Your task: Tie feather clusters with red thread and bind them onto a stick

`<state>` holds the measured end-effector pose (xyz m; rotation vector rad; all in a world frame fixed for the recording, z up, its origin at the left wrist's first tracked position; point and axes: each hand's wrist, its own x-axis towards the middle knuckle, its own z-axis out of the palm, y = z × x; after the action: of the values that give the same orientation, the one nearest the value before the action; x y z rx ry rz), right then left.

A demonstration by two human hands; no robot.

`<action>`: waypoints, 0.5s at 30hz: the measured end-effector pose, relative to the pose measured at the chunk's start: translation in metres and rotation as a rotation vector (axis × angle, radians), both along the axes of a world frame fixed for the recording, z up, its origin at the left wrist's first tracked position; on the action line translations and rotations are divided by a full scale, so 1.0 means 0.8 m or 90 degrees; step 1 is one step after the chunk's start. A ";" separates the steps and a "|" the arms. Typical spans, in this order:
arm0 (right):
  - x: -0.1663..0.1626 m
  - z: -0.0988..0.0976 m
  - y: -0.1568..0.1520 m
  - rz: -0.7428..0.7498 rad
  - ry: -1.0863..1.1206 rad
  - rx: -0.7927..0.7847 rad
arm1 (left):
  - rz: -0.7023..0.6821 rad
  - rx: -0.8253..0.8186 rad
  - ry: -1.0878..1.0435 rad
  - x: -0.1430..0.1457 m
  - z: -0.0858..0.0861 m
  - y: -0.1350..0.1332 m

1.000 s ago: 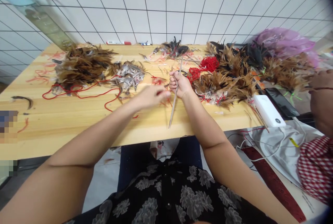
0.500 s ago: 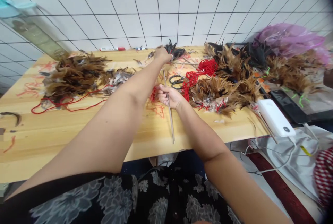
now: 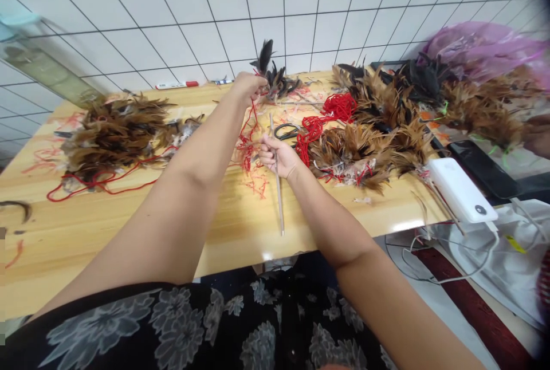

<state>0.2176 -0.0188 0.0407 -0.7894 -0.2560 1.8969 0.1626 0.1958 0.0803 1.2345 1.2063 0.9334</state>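
Observation:
My left hand (image 3: pixel 250 87) is closed at the back of the table. A dark black feather (image 3: pixel 263 56) stands up from its fingertips, next to a small pile of black feathers (image 3: pixel 281 82). Red yarn (image 3: pixel 252 111) hangs close under these fingers. In front of it, my right hand (image 3: pixel 279 157) is closed around a thin stick (image 3: pixel 280 204) that points toward me. A tangle of red yarn lies just left of the right hand. Black-handled scissors (image 3: pixel 286 129) rest behind that hand, partly covered by a red yarn bundle (image 3: pixel 311 132).
Brown feather bundles lie at left (image 3: pixel 116 138) and right (image 3: pixel 352 149). A bottle (image 3: pixel 51 69) leans at far left, a red-capped marker (image 3: pixel 176 85) by the tiled wall. At right are a white power bank (image 3: pixel 462 189), a phone (image 3: pixel 483 169), a purple bag (image 3: pixel 481 52) and another person's hand (image 3: pixel 537 135).
My left hand has drawn slightly back and left from the black feather pile, with a feather now standing up from its fingers. My right hand still holds the stick in about the same place.

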 end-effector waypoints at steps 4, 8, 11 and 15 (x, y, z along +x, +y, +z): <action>0.004 0.011 -0.004 -0.006 -0.040 0.006 | -0.027 -0.059 -0.076 -0.045 0.026 -0.063; 0.004 0.026 -0.016 0.054 -0.064 0.081 | -0.034 -0.089 -0.080 -0.083 0.029 -0.130; 0.000 0.030 -0.022 0.085 -0.099 0.103 | -0.049 -0.086 -0.079 -0.099 0.025 -0.168; -0.011 0.028 -0.025 0.078 -0.144 0.110 | -0.088 -0.094 -0.085 -0.106 0.022 -0.197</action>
<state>0.2086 -0.0389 0.0628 -0.8869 -0.6121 1.8690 0.0775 0.0386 0.0980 1.1050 1.0523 0.7974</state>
